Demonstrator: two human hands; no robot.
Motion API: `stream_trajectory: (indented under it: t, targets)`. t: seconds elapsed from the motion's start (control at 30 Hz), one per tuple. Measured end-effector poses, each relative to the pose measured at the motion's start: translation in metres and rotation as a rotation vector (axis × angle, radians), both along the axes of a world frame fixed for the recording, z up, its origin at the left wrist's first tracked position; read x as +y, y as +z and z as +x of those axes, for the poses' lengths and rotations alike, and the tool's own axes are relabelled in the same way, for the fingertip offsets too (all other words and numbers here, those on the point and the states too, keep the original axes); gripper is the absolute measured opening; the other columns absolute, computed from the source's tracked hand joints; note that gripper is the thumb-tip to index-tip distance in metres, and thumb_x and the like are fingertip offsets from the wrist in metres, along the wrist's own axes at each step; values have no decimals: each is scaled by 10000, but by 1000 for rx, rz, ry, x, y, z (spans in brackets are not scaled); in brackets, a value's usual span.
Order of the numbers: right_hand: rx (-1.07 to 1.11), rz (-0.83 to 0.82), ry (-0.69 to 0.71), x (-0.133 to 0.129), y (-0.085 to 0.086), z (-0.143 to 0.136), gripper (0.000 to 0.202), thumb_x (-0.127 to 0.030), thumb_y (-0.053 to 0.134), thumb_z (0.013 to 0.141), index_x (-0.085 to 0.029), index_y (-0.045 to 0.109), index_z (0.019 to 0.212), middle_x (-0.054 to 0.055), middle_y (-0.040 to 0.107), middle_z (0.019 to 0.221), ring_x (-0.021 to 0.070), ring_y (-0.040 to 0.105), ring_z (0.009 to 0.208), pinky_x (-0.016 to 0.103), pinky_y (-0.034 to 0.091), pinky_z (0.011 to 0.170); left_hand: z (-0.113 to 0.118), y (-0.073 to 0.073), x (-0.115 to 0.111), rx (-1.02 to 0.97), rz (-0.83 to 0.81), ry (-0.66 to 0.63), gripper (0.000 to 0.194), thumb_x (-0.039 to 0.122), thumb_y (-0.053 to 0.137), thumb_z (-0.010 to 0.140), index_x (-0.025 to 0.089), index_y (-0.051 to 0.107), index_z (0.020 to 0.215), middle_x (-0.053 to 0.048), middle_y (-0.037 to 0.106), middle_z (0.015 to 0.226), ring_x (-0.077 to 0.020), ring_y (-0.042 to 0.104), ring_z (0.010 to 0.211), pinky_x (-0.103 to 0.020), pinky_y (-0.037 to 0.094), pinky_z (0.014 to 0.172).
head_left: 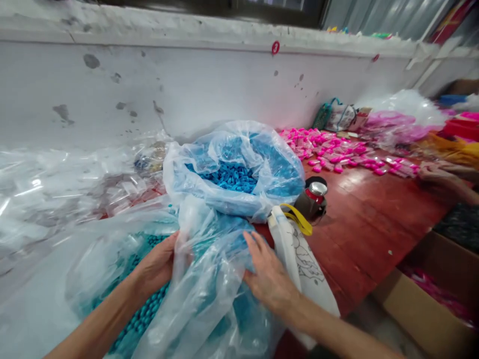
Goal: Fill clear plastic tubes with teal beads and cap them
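Observation:
In the head view a clear plastic bag (209, 279) lies in front of me, with blue-green content showing through its folds. My left hand (160, 262) grips the bag's left edge, its fingertips partly behind the film. Against the bag's right side rests my right hand (267, 271), fingers spread. Under my left forearm, small teal beads (144, 314) fill another clear bag. Just beyond, an open bag (288, 172) holds many small blue plastic pieces (234, 177).
A white cloth bag (299, 254) and a dark flask with a silver cap (318, 188) stand to the right on the red table (359, 214). Pink packets (337, 149) lie behind. Another person's hands (445, 174) are far right, above a cardboard box (422, 304). Clear plastic (41, 199) heaps left.

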State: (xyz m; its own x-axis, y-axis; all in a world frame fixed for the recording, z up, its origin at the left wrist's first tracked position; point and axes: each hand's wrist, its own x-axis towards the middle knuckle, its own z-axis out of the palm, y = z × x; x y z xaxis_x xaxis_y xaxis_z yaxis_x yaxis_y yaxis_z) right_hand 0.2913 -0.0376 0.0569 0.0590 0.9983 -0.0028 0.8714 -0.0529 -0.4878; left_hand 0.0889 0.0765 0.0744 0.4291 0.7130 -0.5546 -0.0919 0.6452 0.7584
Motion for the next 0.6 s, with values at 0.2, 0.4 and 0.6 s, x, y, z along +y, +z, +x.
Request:
stream_trajectory:
  t: [0.2, 0.4, 0.6]
  targets:
    - [-104, -289, -56, 5, -13, 0, 877, -175, 580, 683, -136, 85, 1406, 251, 218, 1392, 379, 378, 1171, 472, 394, 848, -28, -1, -28, 15, 76, -506, 491, 525, 524, 761, 198, 515, 1127, -57, 653, 999, -209, 601, 905, -345, 455, 817]
    - [193, -140, -80, 27, -22, 6, 441, -158, 505, 717, -119, 502, 1156, 127, 591, 1039, 239, 544, 960, 349, 426, 812, -46, -17, -69, 138, 55, -755, 649, 448, 735, 535, 196, 563, 1108, -26, 663, 1005, -225, 584, 931, -334, 448, 834]
    - [879, -96, -342, 67, -14, -16, 204, -192, 443, 714, -111, 604, 809, -8, 539, 528, 131, 504, 466, 245, 430, 467, -51, -15, -67, 169, -102, -465, 336, 399, 719, 564, 111, 656, 724, -23, 672, 596, -162, 601, 525, -264, 482, 545]
